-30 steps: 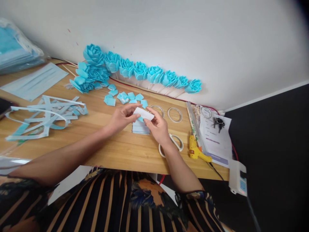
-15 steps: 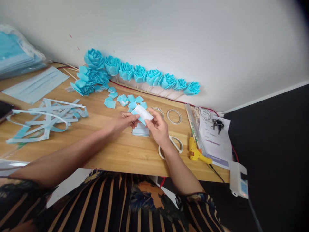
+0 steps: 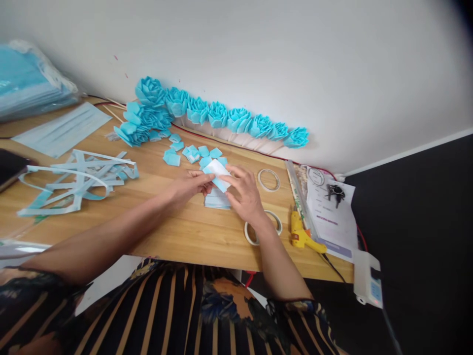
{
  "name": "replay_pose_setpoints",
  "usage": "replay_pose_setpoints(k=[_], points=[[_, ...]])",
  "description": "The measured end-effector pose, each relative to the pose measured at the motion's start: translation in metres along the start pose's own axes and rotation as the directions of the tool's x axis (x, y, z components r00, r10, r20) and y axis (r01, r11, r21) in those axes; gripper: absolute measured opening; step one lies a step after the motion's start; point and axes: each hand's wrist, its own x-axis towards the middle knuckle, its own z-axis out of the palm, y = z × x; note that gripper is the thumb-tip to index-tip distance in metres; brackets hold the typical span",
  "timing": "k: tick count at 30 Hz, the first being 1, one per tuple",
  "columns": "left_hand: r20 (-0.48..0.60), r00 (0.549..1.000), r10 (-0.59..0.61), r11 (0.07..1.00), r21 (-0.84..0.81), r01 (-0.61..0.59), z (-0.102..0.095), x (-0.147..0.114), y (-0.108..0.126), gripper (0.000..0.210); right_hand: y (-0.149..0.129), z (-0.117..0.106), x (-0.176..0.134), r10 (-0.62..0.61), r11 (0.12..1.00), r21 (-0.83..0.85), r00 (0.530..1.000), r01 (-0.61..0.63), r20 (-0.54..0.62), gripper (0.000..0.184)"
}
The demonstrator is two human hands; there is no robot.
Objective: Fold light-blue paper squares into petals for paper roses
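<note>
Head view: at far left, a bag [image 3: 35, 84] of masks and a dark slab [image 3: 13, 167] run off the edge of view. Between them a flat sheet [image 3: 62, 130] lies slantwise; below it, tangled strips [image 3: 77, 180] spread over the table [image 3: 207, 241]. A stretch of wood separates strips from left hand [image 3: 192, 186]. Flowers [image 3: 218, 114] line the table's back edge by the wall [image 3: 236, 49], with petals [image 3: 172, 158] loose before them. The left hand pinches the folded piece [image 3: 219, 170] by its left side, above a stack [image 3: 217, 199], well in from the front edge. The right hand [image 3: 244, 193] touches the piece's right side, thumb parted from the forefinger; whether it grips, I cannot tell. Rightward lie a ring [image 3: 268, 190] and, partly under the forearm, white loops [image 3: 280, 223]. Then come a glue gun [image 3: 300, 235], ruler [image 3: 303, 199], paper [image 3: 327, 222] and keys [image 3: 336, 191]. A white box [image 3: 367, 278] sits at the table's right edge.
</note>
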Motion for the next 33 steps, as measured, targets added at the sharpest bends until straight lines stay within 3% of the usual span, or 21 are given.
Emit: replay_pose_setpoints(k=[4, 9, 13, 18, 24, 28, 33], points=[[0.017, 1.000, -0.025, 0.999, 0.028, 0.024, 0.000, 0.000, -0.002, 0.033, 0.002, 0.005, -0.002, -0.030, 1.000, 0.003, 0.999, 0.030, -0.015, 0.035], [0.007, 1.000, -0.016, 0.998, 0.062, 0.015, 0.000, 0.001, -0.003, 0.036, 0.003, 0.007, -0.003, 0.018, 0.999, 0.042, 0.999, -0.016, -0.044, 0.020], [-0.016, 1.000, -0.004, 0.993, 0.120, 0.006, 0.001, -0.001, 0.000, 0.035, 0.002, 0.007, -0.003, 0.041, 0.998, 0.056, 0.998, -0.038, -0.052, 0.019], [-0.021, 0.999, 0.045, 0.953, 0.300, -0.036, 0.001, -0.003, 0.003, 0.035, 0.002, 0.008, -0.003, 0.048, 0.997, 0.070, 0.998, -0.045, -0.047, 0.019], [-0.031, 0.986, 0.166, 0.857, 0.499, -0.129, -0.002, -0.003, 0.002, 0.035, -0.004, 0.009, -0.003, 0.159, 0.971, 0.187, 0.986, -0.146, -0.054, 0.013], [0.010, 0.980, 0.199, 0.835, 0.522, -0.175, -0.003, -0.003, -0.001, 0.035, -0.006, 0.012, -0.004, 0.351, 0.889, 0.335, 0.934, -0.312, -0.063, 0.007], [0.022, 0.983, 0.184, 0.834, 0.526, -0.168, -0.002, -0.003, -0.002, 0.030, -0.004, 0.018, -0.006, 0.546, 0.667, 0.582, 0.837, -0.465, 0.043, 0.014]])
